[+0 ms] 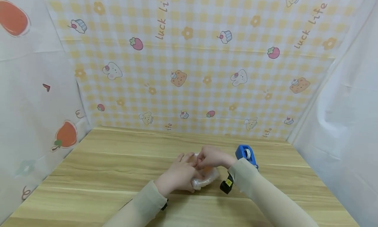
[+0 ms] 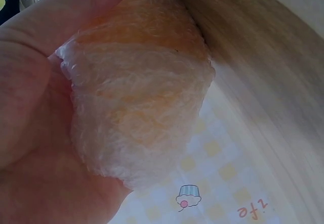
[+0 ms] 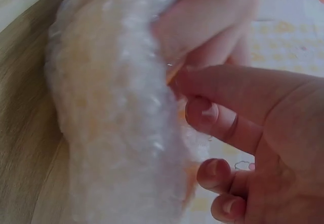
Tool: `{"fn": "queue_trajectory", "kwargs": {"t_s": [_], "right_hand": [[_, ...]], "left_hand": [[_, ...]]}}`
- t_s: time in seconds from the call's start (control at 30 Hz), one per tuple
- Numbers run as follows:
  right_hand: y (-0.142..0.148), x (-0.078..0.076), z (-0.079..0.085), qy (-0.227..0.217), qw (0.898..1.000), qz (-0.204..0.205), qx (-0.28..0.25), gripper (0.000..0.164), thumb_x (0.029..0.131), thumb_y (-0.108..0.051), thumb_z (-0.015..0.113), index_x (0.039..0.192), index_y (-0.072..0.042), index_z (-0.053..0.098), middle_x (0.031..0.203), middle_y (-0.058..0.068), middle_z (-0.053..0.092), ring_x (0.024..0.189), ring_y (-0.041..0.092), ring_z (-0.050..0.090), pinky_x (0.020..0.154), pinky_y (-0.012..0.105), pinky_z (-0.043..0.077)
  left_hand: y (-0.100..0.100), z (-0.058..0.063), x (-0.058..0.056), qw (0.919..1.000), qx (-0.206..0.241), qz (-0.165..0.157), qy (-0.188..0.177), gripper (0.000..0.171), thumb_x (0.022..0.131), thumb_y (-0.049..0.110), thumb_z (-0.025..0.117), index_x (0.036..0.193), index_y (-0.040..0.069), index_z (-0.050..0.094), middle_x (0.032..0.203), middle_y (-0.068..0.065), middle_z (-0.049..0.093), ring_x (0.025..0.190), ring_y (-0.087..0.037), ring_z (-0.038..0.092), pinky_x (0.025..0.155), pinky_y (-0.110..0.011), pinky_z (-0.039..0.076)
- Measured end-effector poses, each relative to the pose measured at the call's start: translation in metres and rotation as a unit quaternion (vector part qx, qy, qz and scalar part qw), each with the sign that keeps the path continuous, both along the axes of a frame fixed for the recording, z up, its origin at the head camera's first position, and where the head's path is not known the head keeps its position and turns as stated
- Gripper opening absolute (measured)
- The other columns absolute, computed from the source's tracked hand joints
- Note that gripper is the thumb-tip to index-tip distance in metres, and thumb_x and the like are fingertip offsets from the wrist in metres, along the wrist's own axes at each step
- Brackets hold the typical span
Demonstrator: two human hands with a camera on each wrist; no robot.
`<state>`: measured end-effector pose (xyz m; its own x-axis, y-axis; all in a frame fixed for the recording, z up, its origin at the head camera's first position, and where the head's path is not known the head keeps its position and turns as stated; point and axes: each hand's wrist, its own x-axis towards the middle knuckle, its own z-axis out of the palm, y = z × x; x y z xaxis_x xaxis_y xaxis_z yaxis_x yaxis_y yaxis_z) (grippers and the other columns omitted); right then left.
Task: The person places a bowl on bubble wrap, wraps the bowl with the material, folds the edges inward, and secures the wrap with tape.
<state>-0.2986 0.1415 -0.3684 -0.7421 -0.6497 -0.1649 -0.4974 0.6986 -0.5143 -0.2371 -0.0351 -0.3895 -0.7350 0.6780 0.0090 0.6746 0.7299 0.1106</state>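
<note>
A package in clear bubble wrap (image 1: 208,178), with something orange showing through, lies on the table between the hands. My left hand (image 1: 181,174) grips it from the left; in the left wrist view the thumb lies over the wrapped package (image 2: 136,102) and the palm is behind it. My right hand (image 1: 214,156) is at its far side, fingers curled. In the right wrist view the right hand's thumb and index finger (image 3: 207,114) pinch at the wrap's edge, right by the left hand's fingers. Those fingers partly hide the pinched spot.
A blue tape dispenser (image 1: 245,151) with a white roll stands just beyond the right forearm, which partly covers it. A black device with a yellow label (image 1: 227,184) sits by the right cuff. Patterned cloth (image 1: 189,63) rises behind the wood-grain table (image 1: 118,161).
</note>
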Motion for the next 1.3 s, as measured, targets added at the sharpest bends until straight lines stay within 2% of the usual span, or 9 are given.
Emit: {"fn": "queue_trajectory", "kwargs": {"t_s": [0.17, 0.27, 0.47, 0.57, 0.73, 0.97, 1.13, 1.2, 1.3], "right_hand": [[-0.007, 0.005, -0.002, 0.084, 0.994, -0.028, 0.070, 0.024, 0.081, -0.021, 0.073, 0.059, -0.021, 0.062, 0.074, -0.009, 0.057, 0.097, 0.019, 0.052, 0.086, 0.046, 0.041], [-0.011, 0.010, -0.002, 0.109, 0.987, -0.047, 0.105, 0.022, 0.080, -0.024, 0.074, 0.060, -0.025, 0.065, 0.082, -0.009, 0.060, 0.102, 0.023, 0.051, 0.092, 0.058, 0.037], [-0.013, 0.014, -0.004, 0.143, 0.976, -0.070, 0.146, 0.026, 0.079, -0.032, 0.075, 0.057, -0.026, 0.063, 0.103, -0.001, 0.068, 0.118, 0.030, 0.047, 0.100, 0.063, 0.028], [-0.013, 0.014, -0.007, 0.165, 0.968, -0.079, 0.170, 0.033, 0.079, -0.038, 0.074, 0.051, -0.026, 0.060, 0.103, -0.001, 0.065, 0.113, 0.027, 0.048, 0.103, 0.065, 0.025], [-0.016, 0.016, -0.011, 0.209, 0.952, -0.073, 0.214, 0.042, 0.083, -0.049, 0.066, 0.047, -0.029, 0.056, 0.096, -0.003, 0.060, 0.098, 0.021, 0.047, 0.095, 0.055, 0.033], [-0.020, 0.020, -0.011, 0.236, 0.940, -0.065, 0.236, 0.035, 0.083, -0.047, 0.067, 0.053, -0.030, 0.059, 0.085, -0.004, 0.052, 0.087, 0.018, 0.043, 0.082, 0.045, 0.033], [-0.021, 0.018, -0.018, 0.275, 0.922, -0.065, 0.263, 0.031, 0.086, -0.053, 0.063, 0.067, -0.029, 0.069, 0.083, -0.004, 0.050, 0.084, 0.017, 0.042, 0.081, 0.045, 0.033], [-0.023, 0.019, -0.019, 0.282, 0.918, -0.065, 0.269, 0.031, 0.087, -0.055, 0.062, 0.074, -0.029, 0.072, 0.082, -0.004, 0.050, 0.084, 0.017, 0.043, 0.084, 0.048, 0.034], [-0.025, 0.020, -0.020, 0.286, 0.915, -0.064, 0.275, 0.037, 0.088, -0.056, 0.060, 0.067, -0.026, 0.068, 0.083, -0.003, 0.051, 0.089, 0.020, 0.046, 0.090, 0.055, 0.033]], "left_hand": [[0.002, 0.000, -0.001, 1.0000, 0.007, -0.003, -0.002, 0.045, 0.066, 0.039, 0.086, 0.109, 0.040, 0.072, 0.145, 0.005, 0.047, 0.143, -0.033, 0.021, 0.113, -0.057, 0.018], [0.002, -0.001, -0.001, 0.9999, 0.011, -0.003, -0.005, 0.043, 0.066, 0.039, 0.086, 0.107, 0.040, 0.073, 0.145, 0.005, 0.046, 0.143, -0.033, 0.021, 0.113, -0.057, 0.018], [0.004, -0.001, -0.001, 0.9998, 0.015, -0.002, -0.009, 0.041, 0.066, 0.039, 0.086, 0.106, 0.040, 0.073, 0.146, 0.005, 0.045, 0.143, -0.032, 0.021, 0.113, -0.057, 0.017], [0.004, -0.001, -0.001, 0.9998, 0.016, -0.002, -0.009, 0.041, 0.067, 0.039, 0.086, 0.106, 0.040, 0.073, 0.148, 0.004, 0.043, 0.143, -0.032, 0.020, 0.114, -0.057, 0.016], [0.004, -0.002, -0.001, 0.9999, 0.012, -0.003, 0.001, 0.042, 0.067, 0.040, 0.086, 0.107, 0.041, 0.073, 0.149, 0.002, 0.042, 0.142, -0.032, 0.021, 0.114, -0.056, 0.017], [0.005, -0.004, -0.002, 0.9998, 0.010, -0.004, 0.014, 0.040, 0.067, 0.039, 0.086, 0.105, 0.040, 0.074, 0.145, 0.001, 0.046, 0.141, -0.032, 0.024, 0.113, -0.057, 0.020], [0.002, -0.002, -0.001, 0.9997, 0.008, -0.013, 0.018, 0.036, 0.068, 0.037, 0.086, 0.101, 0.040, 0.074, 0.146, 0.000, 0.046, 0.141, -0.032, 0.026, 0.112, -0.058, 0.020], [-0.001, 0.001, -0.001, 0.9998, 0.004, -0.019, 0.008, 0.037, 0.067, 0.037, 0.087, 0.102, 0.040, 0.073, 0.147, 0.000, 0.045, 0.141, -0.031, 0.026, 0.112, -0.059, 0.019], [-0.007, 0.006, -0.001, 0.9994, 0.007, -0.025, -0.022, 0.040, 0.066, 0.035, 0.087, 0.104, 0.040, 0.073, 0.145, 0.004, 0.047, 0.142, -0.027, 0.026, 0.112, -0.060, 0.017]]}}
